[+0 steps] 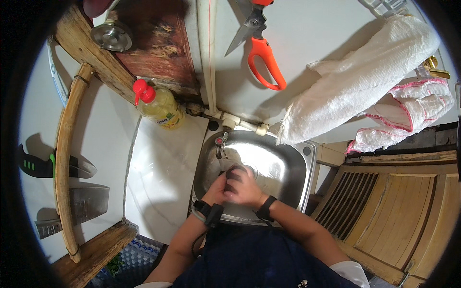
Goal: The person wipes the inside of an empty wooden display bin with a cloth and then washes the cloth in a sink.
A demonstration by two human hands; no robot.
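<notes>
Both my hands are close together over the stainless steel sink basin [284, 180]. My left hand [215, 190] and my right hand [245, 187] hold a dark, rounded object [234, 173] between them, below the tap. What the object is cannot be told; my fingers cover much of it. The tap [219, 141] stands at the back left of the basin, joined to a white plastic pipe [245, 123]. Under my hands the drain is partly hidden.
A pump bottle of yellow liquid [162, 109] stands on the white counter [162, 162]. Knives, among them a cleaver [90, 203], hang in a wooden rack [66, 151] at left. Orange-handled scissors [264, 59] and white cloths [356, 86] hang behind the sink. A wooden cabinet door [394, 212] is at right.
</notes>
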